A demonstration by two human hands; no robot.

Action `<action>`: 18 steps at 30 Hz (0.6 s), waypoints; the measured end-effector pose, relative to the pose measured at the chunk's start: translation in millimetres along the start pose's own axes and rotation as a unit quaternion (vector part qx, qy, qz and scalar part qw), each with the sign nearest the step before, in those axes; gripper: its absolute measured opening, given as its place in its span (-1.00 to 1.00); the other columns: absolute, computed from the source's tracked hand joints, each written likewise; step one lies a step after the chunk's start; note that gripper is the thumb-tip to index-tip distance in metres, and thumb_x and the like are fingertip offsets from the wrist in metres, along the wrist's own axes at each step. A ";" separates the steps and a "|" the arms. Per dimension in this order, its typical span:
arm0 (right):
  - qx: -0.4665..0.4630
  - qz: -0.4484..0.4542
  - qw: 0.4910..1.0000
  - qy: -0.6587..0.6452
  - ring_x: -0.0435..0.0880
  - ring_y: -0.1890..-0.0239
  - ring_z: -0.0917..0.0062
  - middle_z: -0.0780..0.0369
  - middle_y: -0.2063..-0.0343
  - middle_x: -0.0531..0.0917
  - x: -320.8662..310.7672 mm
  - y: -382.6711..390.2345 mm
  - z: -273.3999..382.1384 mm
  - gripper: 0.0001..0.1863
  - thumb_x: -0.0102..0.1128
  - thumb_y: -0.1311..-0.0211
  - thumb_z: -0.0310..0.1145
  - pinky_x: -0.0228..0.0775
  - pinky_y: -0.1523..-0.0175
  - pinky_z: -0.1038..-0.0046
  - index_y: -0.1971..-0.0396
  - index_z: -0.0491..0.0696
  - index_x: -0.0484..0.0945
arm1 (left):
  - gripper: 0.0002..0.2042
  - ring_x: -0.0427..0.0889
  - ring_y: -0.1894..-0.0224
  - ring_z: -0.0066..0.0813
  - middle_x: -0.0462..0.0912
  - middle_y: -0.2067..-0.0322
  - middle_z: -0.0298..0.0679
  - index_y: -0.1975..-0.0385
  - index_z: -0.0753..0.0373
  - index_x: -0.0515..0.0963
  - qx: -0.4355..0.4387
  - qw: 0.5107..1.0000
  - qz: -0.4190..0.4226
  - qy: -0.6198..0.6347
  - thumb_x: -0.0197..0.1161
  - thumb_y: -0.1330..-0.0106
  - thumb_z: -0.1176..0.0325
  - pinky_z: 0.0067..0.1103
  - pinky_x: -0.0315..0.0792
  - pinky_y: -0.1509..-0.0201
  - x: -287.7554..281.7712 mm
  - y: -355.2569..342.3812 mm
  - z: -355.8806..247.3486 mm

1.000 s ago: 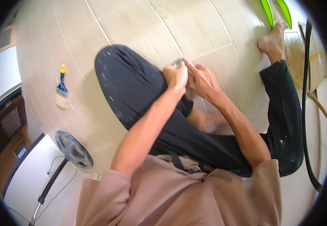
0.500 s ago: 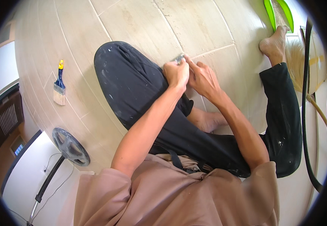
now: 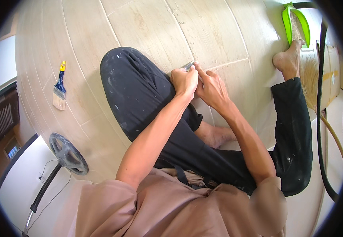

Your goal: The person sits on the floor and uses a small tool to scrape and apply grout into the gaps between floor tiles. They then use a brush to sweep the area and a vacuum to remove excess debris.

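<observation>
My left hand [image 3: 185, 82] is closed with its thumb on top of a small flat grey metal tool [image 3: 189, 65], which looks like a blade or scraper. Its grip end is hidden in my fingers. My right hand [image 3: 214, 87] presses close beside it, the index finger reaching to the tool's far tip and the other fingers curled under. Both hands are low over the tiled floor [image 3: 147, 23], by a grout line with crumbs of debris along it. My bent left knee [image 3: 126, 75] in dark trousers is just left of them.
A paintbrush [image 3: 61, 89] with a yellow-and-blue handle lies on the left. Nearer stands a round grey base [image 3: 68, 154] with a pole. At far right are a green dustpan [image 3: 306, 33] holding dust, a straw broom [image 3: 311, 83] and a cardboard box [image 3: 331, 75].
The grey tool shows more clearly between my hands, and my right index finger is still at its tip. My view has shifted slightly, bringing more of the dustpan into sight.
</observation>
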State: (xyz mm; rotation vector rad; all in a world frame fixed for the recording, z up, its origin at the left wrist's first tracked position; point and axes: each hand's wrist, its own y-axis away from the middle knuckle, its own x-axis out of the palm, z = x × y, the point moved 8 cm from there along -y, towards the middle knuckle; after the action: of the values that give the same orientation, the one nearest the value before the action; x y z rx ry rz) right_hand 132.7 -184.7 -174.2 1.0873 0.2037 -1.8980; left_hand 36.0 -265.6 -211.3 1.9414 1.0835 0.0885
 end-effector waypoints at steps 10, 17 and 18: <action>-0.039 -0.031 0.999 0.008 0.69 0.41 -0.06 -0.13 0.42 0.62 -1.5 -23.1 1.7 -0.37 0.18 -0.25 -0.38 0.53 0.29 0.04 -0.38 -0.01 0.43 | -0.64 0.56 0.47 -0.49 0.68 0.57 -0.07 0.52 0.55 0.62 0.072 0.996 -0.043 -0.004 0.32 -0.37 0.30 -0.34 0.47 0.36 -2.8 -10.2 -20.1; 0.015 0.009 1.000 -0.011 0.68 0.39 -0.12 -0.18 0.42 0.62 -4.5 -14.0 3.3 -0.39 0.16 -0.26 -0.36 0.52 0.30 0.02 -0.36 0.02 0.46 | -0.62 0.63 0.50 -0.33 0.65 0.63 0.03 0.60 0.56 0.60 0.046 0.999 0.011 0.010 0.32 -0.34 0.31 -0.28 0.49 0.30 -0.9 -14.8 -6.5; 0.016 0.009 1.000 -0.010 0.69 0.38 -0.12 -0.18 0.42 0.62 -4.1 -15.1 3.4 -0.39 0.16 -0.26 -0.36 0.52 0.30 0.01 -0.36 0.02 0.46 | -0.62 0.64 0.50 -0.33 0.65 0.63 0.04 0.60 0.56 0.60 0.049 0.999 0.001 0.007 0.33 -0.33 0.31 -0.28 0.49 0.30 0.1 -17.4 -2.7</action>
State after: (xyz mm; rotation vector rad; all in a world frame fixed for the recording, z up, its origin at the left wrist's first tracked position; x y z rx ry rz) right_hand 119.8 -175.3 -173.2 1.0874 0.1519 -1.9017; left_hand 23.6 -259.8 -222.3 2.0321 1.1131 0.0524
